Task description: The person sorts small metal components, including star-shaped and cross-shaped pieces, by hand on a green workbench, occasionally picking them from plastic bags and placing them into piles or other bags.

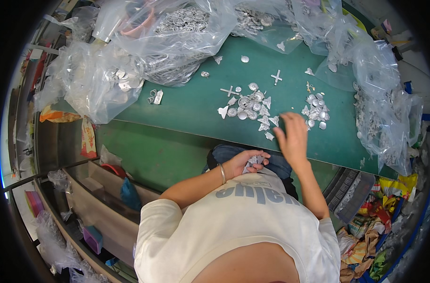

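Observation:
My left hand (245, 163), a bangle at its wrist, is held palm up at the table's near edge. Its fingers curl around several small silver metal pieces (253, 162), partly hidden by the fingers. Over the table my right hand (294, 137) is stretched out with thumb and fingers apart, and no object shows in it. Just left of its fingertips lies a pile of silver metal charms (245, 102), round and winged-looking ones mixed. To its right is a smaller heap of silver discs and pieces (316, 111). Two silver crosses, one a loose cross (277, 77), lie farther back.
Clear plastic bags of silver parts (182, 35) line the back of the green table (186, 111). Another bag (380, 104) stands at the right. A small silver rectangular piece (158, 97) lies at the left. An open drawer (102, 188) and crumpled colourful packaging (375, 217) flank me.

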Tool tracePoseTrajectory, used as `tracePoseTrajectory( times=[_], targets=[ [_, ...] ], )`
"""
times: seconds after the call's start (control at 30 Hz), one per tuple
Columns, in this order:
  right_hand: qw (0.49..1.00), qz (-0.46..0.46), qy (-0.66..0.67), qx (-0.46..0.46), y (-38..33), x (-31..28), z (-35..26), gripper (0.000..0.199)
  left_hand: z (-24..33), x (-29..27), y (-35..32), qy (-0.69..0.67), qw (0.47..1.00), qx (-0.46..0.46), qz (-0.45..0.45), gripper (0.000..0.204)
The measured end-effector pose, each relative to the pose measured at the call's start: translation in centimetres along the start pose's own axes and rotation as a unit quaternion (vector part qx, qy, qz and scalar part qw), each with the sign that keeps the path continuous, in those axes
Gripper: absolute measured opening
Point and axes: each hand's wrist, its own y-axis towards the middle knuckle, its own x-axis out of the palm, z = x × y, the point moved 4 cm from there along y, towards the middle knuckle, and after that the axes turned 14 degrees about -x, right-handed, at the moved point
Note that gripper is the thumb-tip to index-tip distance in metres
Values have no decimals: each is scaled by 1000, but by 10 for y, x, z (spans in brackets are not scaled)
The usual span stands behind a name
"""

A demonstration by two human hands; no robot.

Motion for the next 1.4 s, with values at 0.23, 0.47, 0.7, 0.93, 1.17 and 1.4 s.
tracePoseTrajectory(
  times=[0.23, 0.47, 0.7, 0.93, 1.17, 1.4],
  targets=[
    [983, -150, 75, -80, -27, 24, -38, 44, 5, 19, -9, -1, 977, 99, 189, 35],
    [946, -157, 225, -173, -47, 19, -45, 39, 11, -12, -4, -31, 992, 71, 97, 34],
    [983, -109, 113, -96, 5, 23, -27, 60, 8, 26, -7, 71, 959, 78, 262, 34],
    [957, -158, 175, -171, -46, 22, -41, 57, 12, 1, -9, -46, 995, 85, 9, 39],
    [994, -79, 51, -63, 25, 30, 2, 55, 9, 27, -7, 73, 979, 73, 178, 36],
    [969, -187, 116, -116, -37, 15, -38, 56, 12, -9, -5, -1, 997, 70, 15, 33]
  ],
)
